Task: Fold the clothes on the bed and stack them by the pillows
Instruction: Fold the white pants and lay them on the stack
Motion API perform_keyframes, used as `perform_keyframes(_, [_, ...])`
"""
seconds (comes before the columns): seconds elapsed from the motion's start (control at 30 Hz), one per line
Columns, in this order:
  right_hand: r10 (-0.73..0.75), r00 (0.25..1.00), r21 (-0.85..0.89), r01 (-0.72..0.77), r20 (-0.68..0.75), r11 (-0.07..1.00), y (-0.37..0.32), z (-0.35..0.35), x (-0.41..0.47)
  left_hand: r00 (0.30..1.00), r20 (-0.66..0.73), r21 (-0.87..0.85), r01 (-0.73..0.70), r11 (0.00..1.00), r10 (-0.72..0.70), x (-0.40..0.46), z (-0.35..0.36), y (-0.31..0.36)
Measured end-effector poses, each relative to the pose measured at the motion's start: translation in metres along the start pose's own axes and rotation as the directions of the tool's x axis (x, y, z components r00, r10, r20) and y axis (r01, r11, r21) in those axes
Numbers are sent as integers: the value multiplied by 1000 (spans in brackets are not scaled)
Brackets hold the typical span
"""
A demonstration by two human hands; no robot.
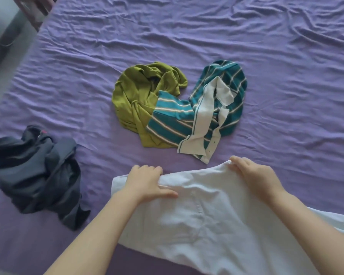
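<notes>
2 bare hands work on a white garment [207, 221] that lies at the near edge of a bed covered by a wrinkled purple sheet [266, 56].

Left hand [147, 183]: the fingers are curled over the far folded edge of the white garment, and the thumb lies flat on the top layer, pinching the fabric between them.

Right hand [256, 175]: the fingers are curled round the far right corner of the same edge, gripping it. The corner is raised slightly off the sheet.

White garment: part of it is doubled over toward the person; its lower portion extends to the right and out of the bottom of the view.

3 other garments lie unfolded on the sheet:
- 1 olive-green garment [135, 96], crumpled, at the centre of the bed, beyond the hands.
- 1 teal striped shirt [187, 124] with a white collar and placket, touching and partly overlapping the right side of the olive-green garment.
- 1 dark grey garment [34, 175], bunched, at the left, well apart from the other 2.
</notes>
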State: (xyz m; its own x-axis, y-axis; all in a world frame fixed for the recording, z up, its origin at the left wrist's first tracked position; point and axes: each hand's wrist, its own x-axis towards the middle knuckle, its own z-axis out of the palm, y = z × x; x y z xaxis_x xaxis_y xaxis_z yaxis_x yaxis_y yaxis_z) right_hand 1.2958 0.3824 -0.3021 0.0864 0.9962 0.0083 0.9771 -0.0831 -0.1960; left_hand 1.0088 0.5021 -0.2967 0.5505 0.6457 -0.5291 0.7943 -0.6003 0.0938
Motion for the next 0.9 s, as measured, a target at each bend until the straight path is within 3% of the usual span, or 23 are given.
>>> perform_keyframes(0.13, [-42, 995, -63, 36, -89, 997, -3, 13, -1, 998, 57, -78, -25, 997, 29, -2, 1, -3])
perform_keyframes(0.43, [-69, 993, -31, 66, -94, 997, -6, 33, 23, 991, 84, 205, -115, 972, 100, 34, -23, -23])
perform_keyframes(0.53, [-70, 992, -101, 59, -106, 993, -8, 32, 26, 997, -11, 293, -75, 953, 82, 26, -21, -13])
perform_keyframes(0.67, [-125, 983, -177, 100, -135, 979, -3, 27, 31, 921, -318, 63, -218, 974, 226, -11, 11, 47])
perform_keyframes(0.8, [-191, 965, -282, 135, -181, 950, 4, 22, 36, 895, -299, 130, -306, 943, 331, -23, 53, 57])
perform_keyframes(0.9, [-117, 964, -167, 77, -240, 983, -8, 26, 20, 875, -307, 171, -336, 926, 374, -17, 67, 39])
